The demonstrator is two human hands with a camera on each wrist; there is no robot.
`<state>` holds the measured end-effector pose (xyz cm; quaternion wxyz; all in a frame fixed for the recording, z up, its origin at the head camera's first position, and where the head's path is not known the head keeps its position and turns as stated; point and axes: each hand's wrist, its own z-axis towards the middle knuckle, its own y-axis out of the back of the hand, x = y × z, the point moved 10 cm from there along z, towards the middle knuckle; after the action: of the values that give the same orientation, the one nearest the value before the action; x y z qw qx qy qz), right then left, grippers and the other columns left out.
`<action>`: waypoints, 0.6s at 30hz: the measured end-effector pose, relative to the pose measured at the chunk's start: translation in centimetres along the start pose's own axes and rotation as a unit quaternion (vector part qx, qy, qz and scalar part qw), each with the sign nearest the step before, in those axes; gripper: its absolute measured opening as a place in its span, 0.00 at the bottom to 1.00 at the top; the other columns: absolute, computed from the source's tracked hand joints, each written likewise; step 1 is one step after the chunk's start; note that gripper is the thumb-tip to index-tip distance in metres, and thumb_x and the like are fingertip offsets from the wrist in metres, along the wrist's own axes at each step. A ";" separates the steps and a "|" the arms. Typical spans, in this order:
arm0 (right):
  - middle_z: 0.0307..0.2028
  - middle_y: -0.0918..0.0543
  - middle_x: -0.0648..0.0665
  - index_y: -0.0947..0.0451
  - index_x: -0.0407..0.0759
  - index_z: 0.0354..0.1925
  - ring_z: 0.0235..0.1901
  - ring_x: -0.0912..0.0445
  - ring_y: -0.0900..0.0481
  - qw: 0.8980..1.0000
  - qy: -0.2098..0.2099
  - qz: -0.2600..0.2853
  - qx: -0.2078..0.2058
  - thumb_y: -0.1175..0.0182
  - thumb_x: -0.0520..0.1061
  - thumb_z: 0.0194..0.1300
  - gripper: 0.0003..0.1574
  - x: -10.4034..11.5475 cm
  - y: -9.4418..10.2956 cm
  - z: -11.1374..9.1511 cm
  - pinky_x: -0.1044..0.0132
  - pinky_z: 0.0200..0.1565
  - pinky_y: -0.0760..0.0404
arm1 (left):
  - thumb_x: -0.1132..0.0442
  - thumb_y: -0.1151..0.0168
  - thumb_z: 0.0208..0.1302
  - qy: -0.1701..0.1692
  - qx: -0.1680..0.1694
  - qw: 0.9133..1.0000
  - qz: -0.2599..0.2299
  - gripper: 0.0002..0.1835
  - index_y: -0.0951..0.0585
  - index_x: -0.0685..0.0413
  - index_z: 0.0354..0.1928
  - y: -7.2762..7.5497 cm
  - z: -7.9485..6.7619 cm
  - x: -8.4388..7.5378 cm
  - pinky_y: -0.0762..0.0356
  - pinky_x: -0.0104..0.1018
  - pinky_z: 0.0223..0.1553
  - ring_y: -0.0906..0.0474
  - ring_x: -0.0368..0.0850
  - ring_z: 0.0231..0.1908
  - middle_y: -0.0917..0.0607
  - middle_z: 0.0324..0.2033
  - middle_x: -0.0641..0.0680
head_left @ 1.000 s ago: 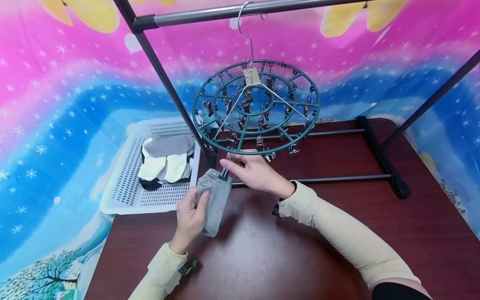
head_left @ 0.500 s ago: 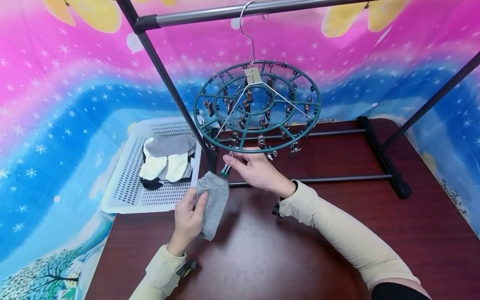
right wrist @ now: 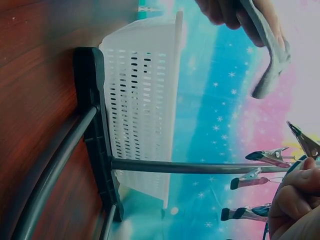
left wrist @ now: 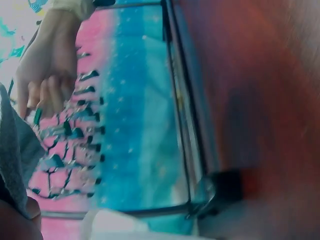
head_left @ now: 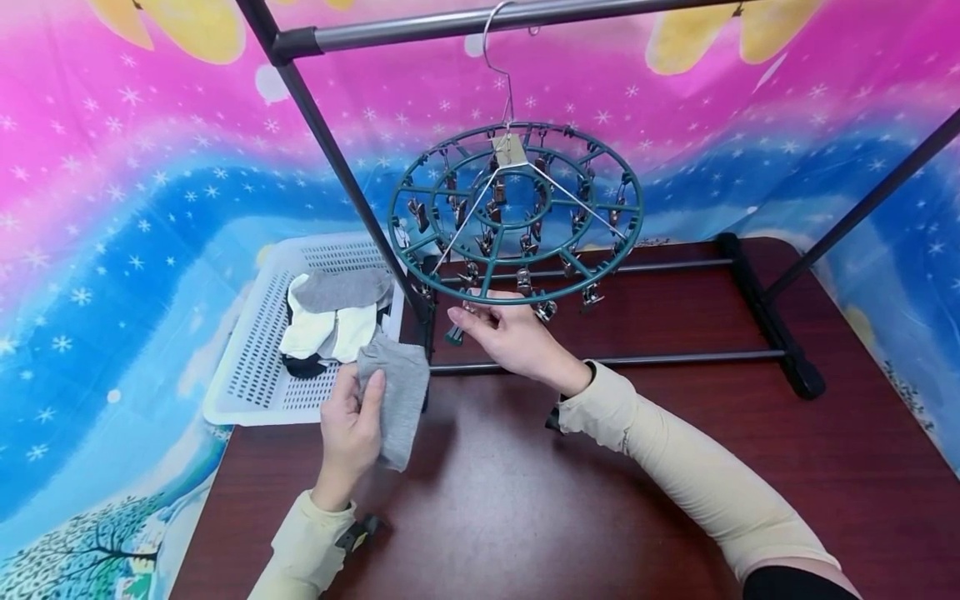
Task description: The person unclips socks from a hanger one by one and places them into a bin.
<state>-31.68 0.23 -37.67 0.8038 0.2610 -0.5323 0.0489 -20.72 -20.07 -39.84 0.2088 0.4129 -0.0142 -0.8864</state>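
In the head view my left hand (head_left: 350,429) pinches a folded grey sock (head_left: 402,404) between thumb and fingers, in front of the basket's right edge. My right hand (head_left: 517,337) grips a metal clip (head_left: 454,333) with a green tip, hanging from the front rim of a round green clip hanger (head_left: 551,297). Sock and clip are apart; the right wrist view shows a gap between the sock (right wrist: 270,60) and the clip (right wrist: 304,141). In the left wrist view the sock (left wrist: 20,155) is at the left edge.
A white perforated basket (head_left: 217,408) with white, grey and black socks (head_left: 341,292) stands at the left on the brown table (head_left: 510,500). The hanger hooks onto a dark metal rack's top bar (head_left: 405,30). Several other clips (head_left: 523,280) dangle from it. Rack feet (head_left: 801,375) lie on the table.
The grey sock has come away from the clip, and my left hand has moved it left towards the basket. My right hand stays at the clip under the hanger's front rim.
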 end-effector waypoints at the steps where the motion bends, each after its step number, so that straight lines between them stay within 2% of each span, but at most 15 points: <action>1: 0.20 0.33 0.49 0.18 0.42 0.37 0.22 0.53 0.36 1.000 0.003 0.003 0.000 0.40 0.51 0.77 0.14 0.1 0.0 0.1 0.64 0.30 0.37 | 0.80 0.45 0.71 0.005 -0.001 1.000 0.007 0.05 0.22 0.75 0.45 0.4 0.3 0.0 0.25 0.22 0.30 0.21 0.30 0.31 0.14 0.33 0.53; 4: 0.20 0.34 0.49 0.20 0.42 0.36 0.22 0.52 0.37 1.000 0.007 0.005 0.002 0.40 0.50 0.77 0.15 0.2 -0.1 0.2 0.64 0.30 0.37 | 0.78 0.44 0.72 0.018 0.006 0.999 0.042 0.06 0.21 0.72 0.47 1.4 1.5 0.3 0.24 0.21 0.31 0.19 0.30 0.32 0.13 0.35 0.52; 10: 0.21 0.33 0.49 0.20 0.46 0.35 0.24 0.52 0.35 1.000 0.001 -0.010 0.000 0.40 0.52 0.77 0.14 -0.2 -0.1 0.2 0.62 0.31 0.35 | 0.71 0.40 0.74 0.039 0.060 0.992 0.105 0.05 0.18 0.60 0.46 2.7 4.0 0.7 0.35 0.27 0.23 0.35 0.31 0.18 0.29 0.20 0.48; 12: 0.21 0.32 0.49 0.19 0.47 0.35 0.25 0.52 0.34 1.000 -0.002 -0.013 -0.001 0.40 0.52 0.77 0.14 -0.4 0.0 0.1 0.62 0.32 0.35 | 0.68 0.39 0.74 0.054 0.079 0.989 0.113 0.05 0.16 0.57 0.46 3.1 4.9 1.0 0.36 0.29 0.22 0.37 0.33 0.17 0.27 0.18 0.47; 14: 0.22 0.32 0.49 0.20 0.47 0.34 0.25 0.53 0.34 1.000 -0.003 -0.011 -0.002 0.40 0.51 0.77 0.14 -0.5 0.0 0.0 0.62 0.32 0.35 | 0.65 0.39 0.75 0.063 0.101 0.983 0.142 0.05 0.15 0.54 0.46 3.4 5.9 1.3 0.36 0.30 0.24 0.36 0.34 0.18 0.25 0.17 0.45; 18: 0.21 0.33 0.49 0.21 0.45 0.32 0.25 0.53 0.34 1.000 0.004 0.004 0.003 0.39 0.50 0.76 0.15 -0.4 0.0 0.1 0.63 0.32 0.35 | 0.60 0.38 0.76 0.067 0.157 0.965 0.197 0.05 0.16 0.50 0.45 3.5 8.1 2.0 0.37 0.32 0.27 0.38 0.37 0.20 0.29 0.17 0.46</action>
<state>-31.93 0.21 -38.00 0.8048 0.2613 -0.5302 0.0542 -26.54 -25.20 -35.24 0.3126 0.4881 -0.2200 -0.7846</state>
